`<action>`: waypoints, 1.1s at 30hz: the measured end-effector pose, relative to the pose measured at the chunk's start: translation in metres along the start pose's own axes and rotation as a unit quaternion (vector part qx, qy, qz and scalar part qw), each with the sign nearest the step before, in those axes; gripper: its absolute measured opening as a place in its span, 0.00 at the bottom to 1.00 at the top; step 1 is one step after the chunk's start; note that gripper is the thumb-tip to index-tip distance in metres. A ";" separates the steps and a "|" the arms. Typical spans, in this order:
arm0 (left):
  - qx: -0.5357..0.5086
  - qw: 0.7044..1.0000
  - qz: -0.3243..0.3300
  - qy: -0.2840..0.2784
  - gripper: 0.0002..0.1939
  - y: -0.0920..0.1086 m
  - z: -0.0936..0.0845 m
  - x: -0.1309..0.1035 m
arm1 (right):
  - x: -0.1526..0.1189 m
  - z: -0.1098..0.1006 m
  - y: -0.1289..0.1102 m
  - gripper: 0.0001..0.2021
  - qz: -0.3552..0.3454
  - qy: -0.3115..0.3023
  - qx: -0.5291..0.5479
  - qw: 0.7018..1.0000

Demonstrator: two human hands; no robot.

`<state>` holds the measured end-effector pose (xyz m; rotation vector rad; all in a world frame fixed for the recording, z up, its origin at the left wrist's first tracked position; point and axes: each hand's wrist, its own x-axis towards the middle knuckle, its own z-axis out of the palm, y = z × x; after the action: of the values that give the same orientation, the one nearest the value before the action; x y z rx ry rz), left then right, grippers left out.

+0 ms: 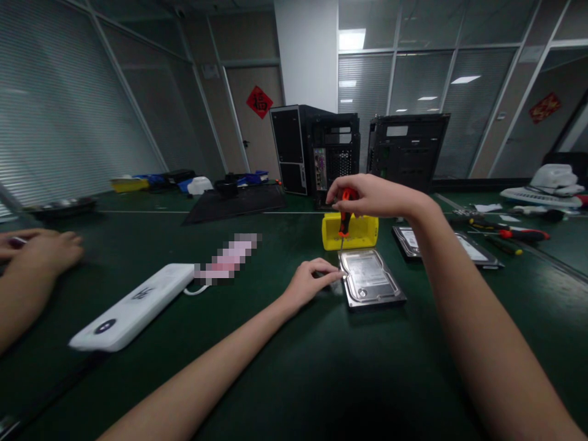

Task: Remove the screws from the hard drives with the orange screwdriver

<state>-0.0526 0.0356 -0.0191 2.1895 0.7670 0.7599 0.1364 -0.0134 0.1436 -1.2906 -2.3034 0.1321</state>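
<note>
A silver hard drive [373, 278] lies flat on the dark green table in front of me. My left hand [311, 283] is at its left edge, the fingertips pressed together against the side of the drive. From above, my right hand [361, 195] grips the handle of a red and black screwdriver [344, 228]. The screwdriver stands nearly upright, its shaft coming down at the drive's far left corner. Whether the tip sits in a screw is too small to tell. Just behind the drive stands a yellow bin [351, 231].
A second hard drive [473, 250] lies right, partly behind my forearm. Pliers and a red-handled screwdriver [523, 234] lie beyond. Computer cases [288, 147] stand at the back. Left are a white power bank [133, 306], a blurred-out object with a cable, and another person's hands [43, 254].
</note>
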 end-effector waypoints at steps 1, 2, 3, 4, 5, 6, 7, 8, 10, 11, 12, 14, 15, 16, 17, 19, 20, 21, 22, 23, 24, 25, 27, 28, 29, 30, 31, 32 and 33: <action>-0.001 1.000 -0.002 -0.001 0.15 0.000 0.000 0.000 | 0.000 0.000 0.000 0.13 -0.001 -0.001 0.002 1.000; -0.002 1.000 -0.004 -0.003 0.15 0.001 0.000 0.000 | 0.000 0.000 0.000 0.13 -0.001 -0.001 0.003 1.000; -0.003 1.000 -0.006 -0.003 0.14 0.001 0.000 -0.001 | 0.000 0.000 0.000 0.13 0.000 0.001 0.001 1.000; -0.003 1.000 -0.007 -0.004 0.14 0.002 0.000 -0.001 | 0.000 0.000 0.001 0.13 0.000 0.004 -0.001 1.000; -0.004 1.000 -0.009 -0.003 0.14 0.002 -0.001 -0.001 | 0.000 0.000 0.001 0.13 0.000 0.007 -0.003 1.000; -0.005 1.000 -0.010 -0.002 0.14 0.003 -0.001 -0.001 | 0.000 0.000 0.001 0.13 -0.001 0.009 -0.005 1.000; -0.006 1.000 -0.011 0.000 0.14 0.003 -0.001 -0.001 | 0.000 0.000 0.000 0.12 -0.002 0.012 -0.006 1.000; -0.007 1.000 -0.013 0.001 0.15 0.003 -0.001 -0.001 | 0.000 -0.001 0.000 0.12 -0.004 0.013 -0.006 1.000; -0.010 1.000 -0.015 0.003 0.15 0.003 0.000 -0.001 | 0.000 -0.001 0.000 0.12 -0.008 0.013 -0.004 1.000; -0.014 1.000 -0.014 0.003 0.15 0.003 0.000 -0.001 | 0.001 -0.001 0.000 0.12 -0.009 0.014 0.000 1.000; -0.019 1.000 -0.013 0.003 0.15 0.003 -0.001 -0.001 | 0.001 -0.001 -0.001 0.12 -0.008 0.015 0.005 1.000; -0.028 1.000 -0.011 0.004 0.14 0.003 -0.001 -0.001 | 0.001 -0.001 -0.002 0.12 -0.003 0.018 0.018 1.000; -0.032 0.999 -0.012 0.005 0.14 0.004 -0.001 -0.001 | 0.001 0.000 -0.002 0.12 0.001 0.020 0.023 1.000; -0.033 0.999 -0.014 0.006 0.14 0.004 -0.001 -0.001 | 0.001 0.000 -0.002 0.12 0.005 0.022 0.028 0.999; -0.033 0.999 -0.016 0.007 0.14 0.004 -0.001 -0.001 | 0.001 0.000 -0.002 0.12 0.011 0.020 0.033 0.999; -0.029 0.999 -0.020 0.007 0.14 0.005 -0.001 -0.001 | 0.001 0.000 0.000 0.13 0.027 0.007 0.048 0.998; -0.026 0.999 -0.019 0.007 0.14 0.006 -0.001 -0.001 | 0.000 0.001 0.000 0.14 0.036 -0.006 0.057 0.998; -0.021 1.000 -0.019 0.007 0.14 0.006 -0.001 -0.001 | 0.000 0.001 0.001 0.16 0.046 -0.023 0.065 0.997; -0.016 1.000 -0.020 0.006 0.14 0.006 -0.001 -0.002 | -0.001 0.001 0.002 0.18 0.055 -0.039 0.072 0.995; -0.012 1.000 -0.020 0.005 0.14 0.006 -0.001 -0.002 | -0.002 0.001 0.003 0.19 0.061 -0.055 0.078 0.994; -0.010 1.000 -0.021 0.005 0.14 0.006 -0.001 -0.002 | -0.003 0.000 0.004 0.20 0.063 -0.068 0.084 0.992; -0.008 1.000 -0.022 0.004 0.14 0.006 -0.001 -0.002 | -0.004 0.000 0.004 0.19 0.063 -0.079 0.092 0.991; -0.008 1.000 -0.024 0.007 0.15 0.007 -0.001 -0.001 | -0.005 -0.001 0.005 0.18 0.058 -0.090 0.112 0.988; -0.010 1.000 -0.025 0.010 0.15 0.007 -0.001 -0.001 | -0.006 -0.002 0.004 0.18 0.056 -0.091 0.123 0.987; -0.012 0.999 -0.027 0.013 0.14 0.007 -0.001 -0.001 | -0.006 -0.002 0.004 0.19 0.056 -0.091 0.132 0.986; -0.014 0.999 -0.028 0.015 0.14 0.008 -0.001 -0.001 | -0.006 -0.003 0.004 0.19 0.057 -0.086 0.136 0.985; -0.017 0.999 -0.030 0.016 0.14 0.008 -0.001 -0.001 | -0.006 -0.003 0.004 0.20 0.058 -0.080 0.135 0.986; -0.019 0.999 -0.030 0.017 0.14 0.009 -0.001 -0.001 | -0.005 -0.002 0.003 0.20 0.058 -0.073 0.132 0.987; -0.020 0.999 -0.030 0.016 0.14 0.009 -0.001 -0.001 | -0.005 -0.002 0.003 0.21 0.057 -0.067 0.128 0.988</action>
<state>-0.0513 0.0300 -0.0115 2.1137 0.8237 0.7762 0.1414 -0.0162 0.1426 -1.3123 -2.2321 0.5521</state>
